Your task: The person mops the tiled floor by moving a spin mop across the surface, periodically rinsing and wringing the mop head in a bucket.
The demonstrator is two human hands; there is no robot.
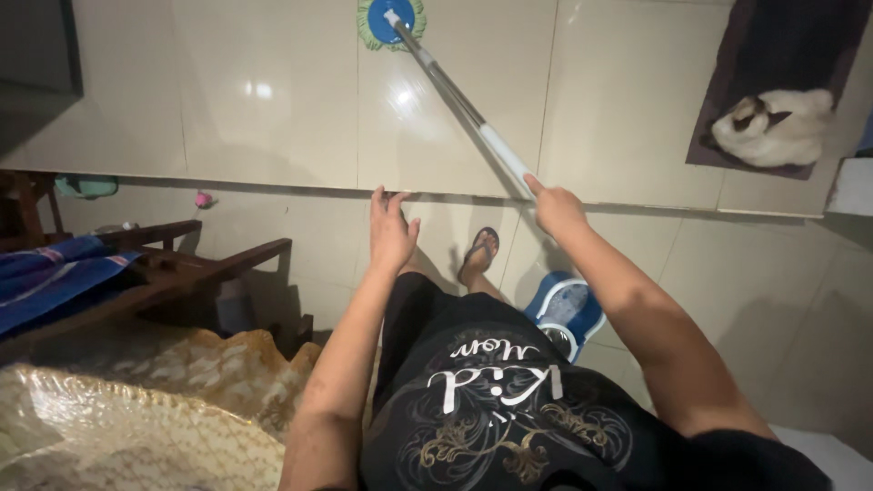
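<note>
Below my chest, my left hand (391, 227) hangs with fingers spread, holding nothing, near my sandalled foot (479, 254) and a blue bucket (566, 312). My right hand (556, 208) is closed around the mop handle (464, 105), which slants away across the tiled floor (273, 109) to the round mop head (391, 23). Farther right, a cat (773, 125) lies on a dark mat (818, 36).

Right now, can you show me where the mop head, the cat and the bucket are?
mop head (389, 22), head view, blue round top.
cat (773, 127), head view, pale furry body.
bucket (566, 309), head view, blue-and-white rim.
</note>
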